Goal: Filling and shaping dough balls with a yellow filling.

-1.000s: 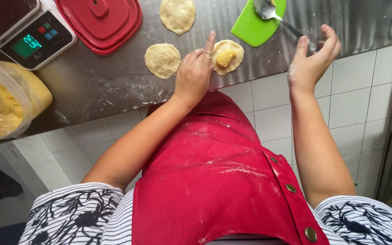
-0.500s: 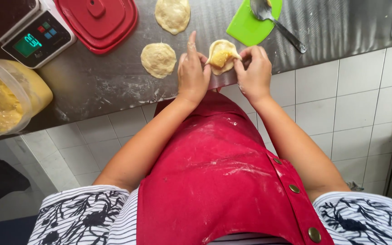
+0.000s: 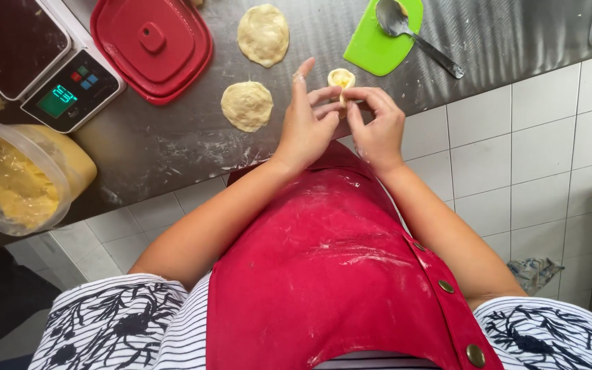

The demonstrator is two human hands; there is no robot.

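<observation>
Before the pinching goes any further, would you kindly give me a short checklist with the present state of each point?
1. Both hands on the filled dough piece: ok; left hand and right hand pinch it from either side.
2. Filling enclosed: cannot tell; some yellow shows at the open top.
3. Spare dough discs ready: ok; the near disc and the far disc lie flat on the steel counter, apart from each other.
4. Spoon out of the way: ok; it rests on the green scraper.
5. Filling tub within reach: ok, at the left edge.
</observation>
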